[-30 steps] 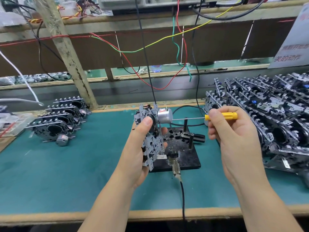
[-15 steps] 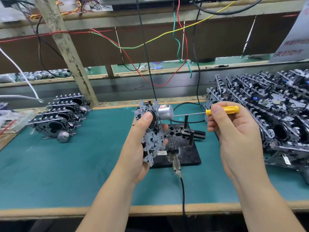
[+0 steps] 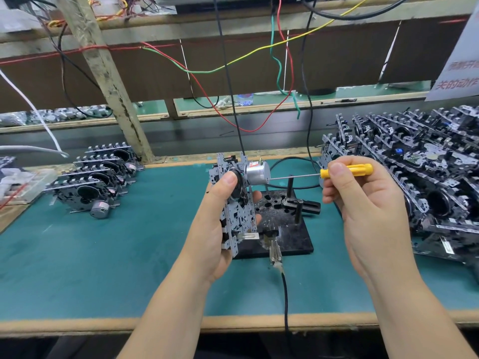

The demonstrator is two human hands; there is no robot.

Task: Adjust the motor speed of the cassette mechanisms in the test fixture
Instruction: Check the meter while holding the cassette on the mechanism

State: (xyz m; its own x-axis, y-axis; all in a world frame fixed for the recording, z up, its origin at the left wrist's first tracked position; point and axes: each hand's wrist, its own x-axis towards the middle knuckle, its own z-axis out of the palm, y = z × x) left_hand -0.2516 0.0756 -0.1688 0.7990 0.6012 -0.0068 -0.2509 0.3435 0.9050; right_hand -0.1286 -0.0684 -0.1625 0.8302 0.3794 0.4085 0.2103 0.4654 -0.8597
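My left hand (image 3: pixel 212 229) grips a cassette mechanism (image 3: pixel 236 203) held upright on edge above the black test fixture (image 3: pixel 287 229), thumb on its black flywheel. Its silver motor (image 3: pixel 256 172) sticks out to the right. My right hand (image 3: pixel 363 203) pinches a yellow-handled screwdriver (image 3: pixel 347 170) held level. The thin shaft reaches left and its tip meets the motor's end face. The fixture has black pegs and a clamp, and a black cable leaves its front.
Several cassette mechanisms (image 3: pixel 96 180) stand in a row at the left on the green mat (image 3: pixel 103 255). A large pile of mechanisms (image 3: pixel 420 177) fills the right side. Coloured wires (image 3: pixel 233 68) hang from the shelf behind. A clear plastic box (image 3: pixel 23 185) sits far left.
Both hands keep their grip with the screwdriver tip at the motor. The view has shifted slightly, and the hands sit a little higher in the frame.
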